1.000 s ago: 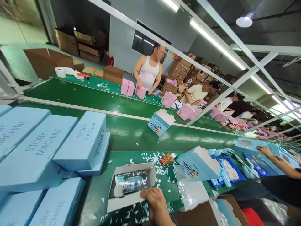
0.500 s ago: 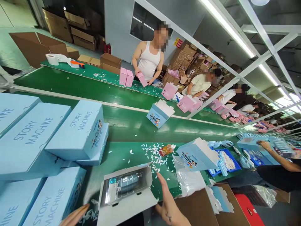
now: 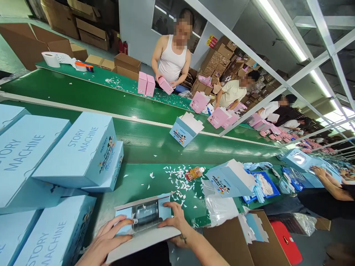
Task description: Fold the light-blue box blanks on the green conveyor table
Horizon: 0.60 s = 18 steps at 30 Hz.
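Observation:
In front of me sits a light-blue carton (image 3: 146,238) with its open side towards me, showing white inner board and a clear plastic-like tray. My left hand (image 3: 112,236) lies at its left end, fingers and thumb pressing on a blue end flap. At the opposite end, my right hand (image 3: 177,221) grips the carton, its fingers and thumb over the other blue end flap (image 3: 165,210). The flaps cover parts of the contents, so I cannot make out the item inside. Closed blue "STORY MACHINE" boxes (image 3: 74,147) are stacked to the left of my left hand.
White paper scraps and a drink bottle (image 3: 194,173) lie on the green bench. Open blue cartons (image 3: 230,179) stand right and on the conveyor (image 3: 146,144). A brown carton (image 3: 227,240) and red stool (image 3: 285,238) are at lower right. Co-workers handle boxes across and at right.
Both hands have come in onto the carton from beside it. Its blue end flaps are now folded inward over the contents. The view has shifted slightly.

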Each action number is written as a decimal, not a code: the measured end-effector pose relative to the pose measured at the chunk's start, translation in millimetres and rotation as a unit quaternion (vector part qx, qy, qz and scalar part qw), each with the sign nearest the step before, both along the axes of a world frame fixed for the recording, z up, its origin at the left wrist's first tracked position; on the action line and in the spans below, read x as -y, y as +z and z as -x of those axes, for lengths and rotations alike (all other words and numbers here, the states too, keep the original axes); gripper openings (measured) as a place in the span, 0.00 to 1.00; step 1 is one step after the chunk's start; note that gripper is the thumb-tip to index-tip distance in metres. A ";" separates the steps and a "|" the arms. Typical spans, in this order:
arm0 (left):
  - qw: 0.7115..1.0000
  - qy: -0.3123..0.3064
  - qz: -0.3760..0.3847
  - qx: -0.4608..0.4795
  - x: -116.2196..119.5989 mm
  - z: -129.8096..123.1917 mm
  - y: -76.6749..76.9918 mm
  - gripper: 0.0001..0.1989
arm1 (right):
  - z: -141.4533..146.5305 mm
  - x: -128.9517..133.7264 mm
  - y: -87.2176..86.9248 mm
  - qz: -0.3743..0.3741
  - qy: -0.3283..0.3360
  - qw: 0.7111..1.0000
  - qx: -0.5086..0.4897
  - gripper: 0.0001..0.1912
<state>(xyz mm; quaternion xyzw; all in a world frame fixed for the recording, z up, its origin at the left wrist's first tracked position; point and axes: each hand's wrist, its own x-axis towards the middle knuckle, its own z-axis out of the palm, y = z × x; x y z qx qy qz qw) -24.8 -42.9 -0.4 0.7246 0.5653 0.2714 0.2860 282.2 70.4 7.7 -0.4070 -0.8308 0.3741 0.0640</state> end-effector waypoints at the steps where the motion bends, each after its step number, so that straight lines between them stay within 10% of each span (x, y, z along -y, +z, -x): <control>1: 1.000 0.004 0.011 0.000 -0.6 -0.3 -0.7 0.17 | 1.2 -3.0 8.4 0.028 0.021 0.999 -0.002 0.20; 8: 0.998 0.027 0.049 0.012 -3.2 -5.9 -4.1 0.16 | 8.0 -16.1 34.3 0.169 0.006 0.985 -0.037 0.26; 18: 0.995 0.010 0.095 -0.007 -13.6 3.8 5.1 0.18 | 20.9 -12.8 35.9 0.092 -0.071 0.993 -0.027 0.32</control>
